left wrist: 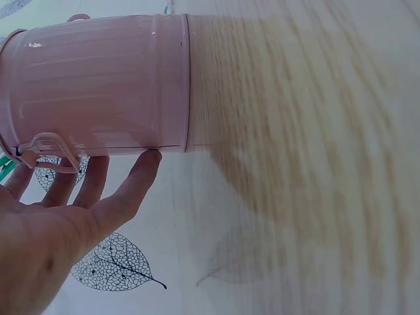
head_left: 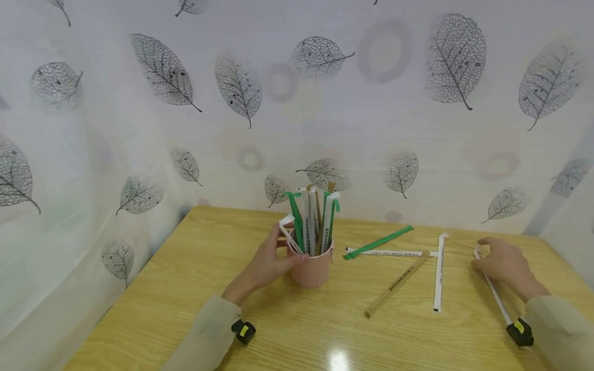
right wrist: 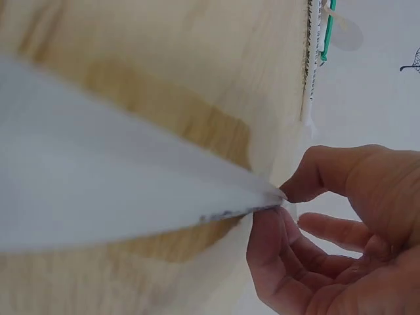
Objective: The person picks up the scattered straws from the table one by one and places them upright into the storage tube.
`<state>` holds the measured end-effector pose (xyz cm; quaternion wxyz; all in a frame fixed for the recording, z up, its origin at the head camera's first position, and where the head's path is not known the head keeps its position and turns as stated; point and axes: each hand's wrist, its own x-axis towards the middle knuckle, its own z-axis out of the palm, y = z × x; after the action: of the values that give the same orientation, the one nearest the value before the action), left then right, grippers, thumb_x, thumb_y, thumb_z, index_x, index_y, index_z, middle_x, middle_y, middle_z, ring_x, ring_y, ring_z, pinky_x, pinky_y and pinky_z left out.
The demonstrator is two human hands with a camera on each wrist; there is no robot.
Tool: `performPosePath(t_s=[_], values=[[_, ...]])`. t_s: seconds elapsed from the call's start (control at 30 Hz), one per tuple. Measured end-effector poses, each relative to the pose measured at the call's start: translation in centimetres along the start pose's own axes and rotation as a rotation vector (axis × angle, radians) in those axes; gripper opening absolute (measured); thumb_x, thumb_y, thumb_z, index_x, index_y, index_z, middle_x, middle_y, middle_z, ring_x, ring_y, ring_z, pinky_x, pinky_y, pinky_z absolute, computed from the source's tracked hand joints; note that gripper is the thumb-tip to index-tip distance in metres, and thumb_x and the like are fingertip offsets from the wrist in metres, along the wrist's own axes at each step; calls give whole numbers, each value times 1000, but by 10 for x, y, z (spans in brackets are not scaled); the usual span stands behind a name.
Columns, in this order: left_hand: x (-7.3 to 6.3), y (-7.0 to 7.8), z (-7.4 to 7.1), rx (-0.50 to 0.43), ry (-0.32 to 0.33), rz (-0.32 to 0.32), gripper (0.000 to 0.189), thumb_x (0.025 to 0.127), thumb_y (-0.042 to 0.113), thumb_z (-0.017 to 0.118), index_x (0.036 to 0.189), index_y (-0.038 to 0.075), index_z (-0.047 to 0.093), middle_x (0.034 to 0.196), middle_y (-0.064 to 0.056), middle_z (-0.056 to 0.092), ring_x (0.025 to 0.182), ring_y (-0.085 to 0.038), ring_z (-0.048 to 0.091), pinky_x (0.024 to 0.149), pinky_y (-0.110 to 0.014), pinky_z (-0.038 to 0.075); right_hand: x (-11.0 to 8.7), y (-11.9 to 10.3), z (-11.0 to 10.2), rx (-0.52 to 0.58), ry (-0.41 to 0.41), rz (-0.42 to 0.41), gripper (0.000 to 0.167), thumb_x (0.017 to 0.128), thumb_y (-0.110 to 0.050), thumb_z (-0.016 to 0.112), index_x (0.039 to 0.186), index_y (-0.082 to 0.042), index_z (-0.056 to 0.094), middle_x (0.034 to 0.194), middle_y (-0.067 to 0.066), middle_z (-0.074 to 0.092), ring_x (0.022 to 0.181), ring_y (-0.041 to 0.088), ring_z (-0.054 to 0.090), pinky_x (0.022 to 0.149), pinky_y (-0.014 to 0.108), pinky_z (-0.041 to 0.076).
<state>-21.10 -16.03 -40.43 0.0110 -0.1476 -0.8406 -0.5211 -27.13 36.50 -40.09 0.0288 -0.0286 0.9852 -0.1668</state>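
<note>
A pink pail-shaped cup (head_left: 310,272) with a small side handle stands on the table, packed with wrapped drinking straws (head_left: 312,226) in white, green and brown. My left hand (head_left: 265,262) holds the cup from its left side, thumb toward the front and fingers toward the back. One white straw (head_left: 289,234) leans outward over the rim beside those fingers. At the right, my right hand (head_left: 506,265) pinches one end of a white wrapped straw (head_left: 497,299) between thumb and fingertips. That straw slants back toward the wrist and looms large and blurred in the right wrist view.
Between the cup and my right hand lie a green straw (head_left: 380,242), a white straw (head_left: 392,253), a brown straw (head_left: 396,284) and an upright-lying white straw (head_left: 439,273). A leaf-patterned curtain (head_left: 352,123) hangs behind the wooden table (head_left: 185,288).
</note>
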Motion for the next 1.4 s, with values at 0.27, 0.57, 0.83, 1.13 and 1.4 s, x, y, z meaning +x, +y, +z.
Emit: performPosePath(t_s=[0.27, 0.57, 0.83, 1.13, 1.4], values=[[0, 1, 0, 0, -5, -6, 82, 88, 36, 79, 154, 25, 32, 146, -7, 51, 132, -35, 55, 110, -53, 49, -5, -13, -9, 72, 117, -31, 61, 94, -21, 65, 135, 20, 45, 103, 36, 69, 67, 27, 69, 54, 37, 53], [-1, 0, 0, 7, 3, 4, 81, 89, 37, 78, 154, 24, 32, 149, -8, 49, 131, -36, 56, 108, -54, 50, -15, -44, -20, 204, 493, -93, 48, 90, -17, 68, 131, 7, 59, 112, 33, 63, 72, 9, 66, 53, 18, 41], [-1, 0, 0, 3, -7, 3, 82, 91, 36, 77, 156, 23, 28, 156, -8, 44, 132, -37, 55, 106, -54, 52, -27, -70, -26, 300, 688, -197, 42, 89, -9, 68, 131, -5, 65, 102, -11, 71, 62, -28, 45, 42, 15, 38], [0, -2, 0, -7, -14, 4, 81, 92, 33, 76, 157, 22, 28, 154, -10, 46, 133, -37, 55, 106, -51, 53, -35, -90, -22, 393, 775, -292, 43, 87, -1, 66, 129, -7, 69, 110, -44, 51, 79, -25, 51, 66, -5, 41], [-1, -2, 0, 4, -12, 9, 82, 92, 33, 76, 157, 22, 27, 155, -9, 45, 133, -37, 55, 106, -50, 53, -41, -117, -24, 486, 842, -391, 40, 81, 7, 66, 121, 0, 69, 105, -33, 60, 79, -16, 56, 67, -3, 44]])
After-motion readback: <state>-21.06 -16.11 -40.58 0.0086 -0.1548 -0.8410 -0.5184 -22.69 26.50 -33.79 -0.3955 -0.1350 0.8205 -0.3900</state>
